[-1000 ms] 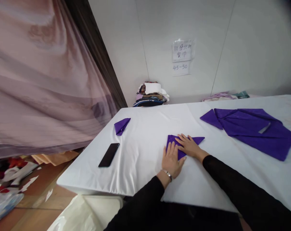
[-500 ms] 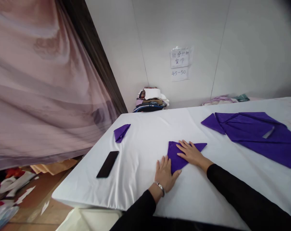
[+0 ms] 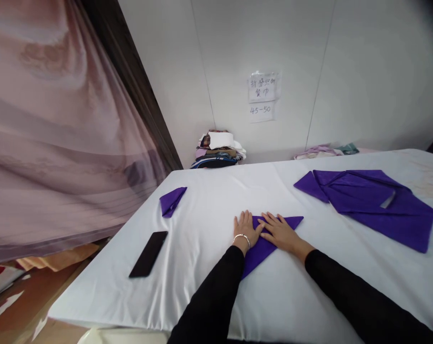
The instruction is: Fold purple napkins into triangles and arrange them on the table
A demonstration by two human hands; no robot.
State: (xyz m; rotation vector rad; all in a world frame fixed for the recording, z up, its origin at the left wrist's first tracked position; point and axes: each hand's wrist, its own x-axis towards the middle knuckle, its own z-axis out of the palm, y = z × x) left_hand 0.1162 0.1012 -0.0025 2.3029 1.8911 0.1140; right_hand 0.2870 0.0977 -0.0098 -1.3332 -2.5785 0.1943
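Observation:
A purple cloth napkin [image 3: 258, 258], folded into a triangle, lies flat on the white-covered table [image 3: 216, 196]. My left hand [image 3: 248, 228], with a bracelet at the wrist, rests flat over the napkin's left part, fingers stretched away from me. Beside it my right hand [image 3: 279, 232] presses flat on the middle of the cloth, fingers spread. The two thumbs are close together. One pointed corner shows to the right of my right hand, another below my left wrist. Both hands hide part of the napkin.
A folded purple napkin [image 3: 172, 201] and a black phone [image 3: 148, 254] lie on the left. Several purple cloths [image 3: 370, 203] overlap at the right, a small pale strip [image 3: 387, 199] on them. Behind the table are stacked clothes [image 3: 219, 150] and a wall sign [image 3: 262, 97].
My left hand has moved up from the napkin's lower left edge onto its upper left part. A lower corner now extends further toward me. My right hand stays nearly in place.

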